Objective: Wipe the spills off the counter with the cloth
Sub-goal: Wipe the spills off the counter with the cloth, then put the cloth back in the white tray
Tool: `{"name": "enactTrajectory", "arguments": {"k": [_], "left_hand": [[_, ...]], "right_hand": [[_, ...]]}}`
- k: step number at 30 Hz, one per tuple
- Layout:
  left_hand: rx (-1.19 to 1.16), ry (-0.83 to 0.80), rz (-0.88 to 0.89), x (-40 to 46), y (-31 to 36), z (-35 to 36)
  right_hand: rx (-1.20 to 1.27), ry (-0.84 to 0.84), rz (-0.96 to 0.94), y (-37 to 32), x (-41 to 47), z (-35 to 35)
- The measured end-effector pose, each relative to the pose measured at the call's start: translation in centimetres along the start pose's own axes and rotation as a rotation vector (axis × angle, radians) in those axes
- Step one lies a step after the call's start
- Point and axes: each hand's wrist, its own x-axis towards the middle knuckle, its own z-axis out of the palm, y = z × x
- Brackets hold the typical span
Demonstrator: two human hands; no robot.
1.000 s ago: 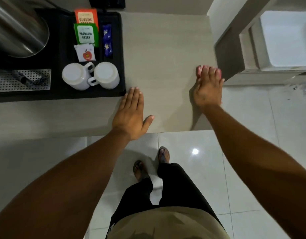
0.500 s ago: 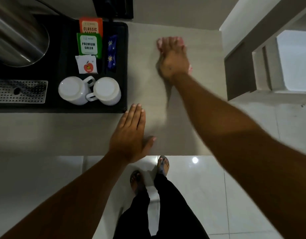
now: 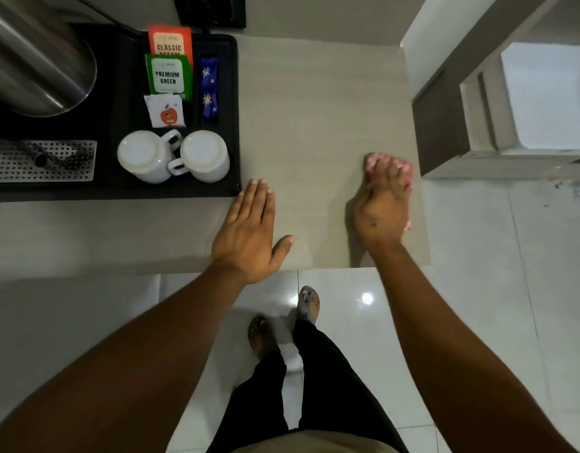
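Right hand presses a pink cloth on the desk beside a black hospitality tray

The beige desk [image 3: 314,103] carries a black tray [image 3: 231,125] holding a steel kettle [image 3: 36,57], a perforated metal grate [image 3: 40,160], two upturned white mugs [image 3: 144,156] touching handle to side, tea sachets [image 3: 169,76] and blue packets [image 3: 209,89]. The left hand [image 3: 246,230] lies flat with fingers spread, just beside the tray's near corner. The right hand [image 3: 383,207] holds the pink cloth [image 3: 408,178] down, fingers extended over it, near the desk's right edge

Bare tabletop [image 3: 314,109] lies open centre frame; the black tray [image 3: 231,125] blocks the left, seemingly a wall [image 3: 426,44] the right.
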Motion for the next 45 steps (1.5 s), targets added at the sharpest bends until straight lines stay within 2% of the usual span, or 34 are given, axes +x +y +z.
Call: {"name": "enactTrajectory", "arguments": {"k": [5, 8, 13, 17, 21, 26, 32, 38, 45], "left_hand": [[0.004, -0.063, -0.029, 0.2, -0.5, 1.1], [-0.003, -0.078, -0.036, 0.1, -0.4, 1.1], [-0.015, -0.073, -0.054, -0.2, 0.0, 0.9], [-0.06, -0.109, -0.086, 0.6, 1.7, 0.3], [-0.025, -0.081, 0.047, 4.1, 5.8, -1.0], [0.004, -0.011, 0.144, 12.1, 12.9, -3.9], [-0.064, 0.056, 0.221, 23.3, 22.7, -5.7], [-0.104, 0.03, 0.195, 32.9, 30.2, -4.6], [-0.061, 0.019, 0.161, 38.2, 33.3, -2.2]], "right_hand": [[0.018, -0.127, -0.308, -5.0, -7.6, 3.7], [-0.021, -0.17, -0.395, -4.0, -9.4, 3.7], [-0.01, -0.121, -0.075, 1.4, -5.8, 0.5], [-0.011, -0.176, -0.113, 2.8, -3.9, -0.6], [0.109, -0.139, -0.135, 3.5, -1.9, -1.5], [0.173, 0.024, -0.108, 6.9, 4.8, -5.7], [0.122, 0.16, -0.038, 14.8, 17.2, -11.4], [0.047, 0.041, -0.035, 22.3, 27.0, -12.1], [-0.003, -0.116, -0.106, 25.1, 31.7, -10.1]]}}
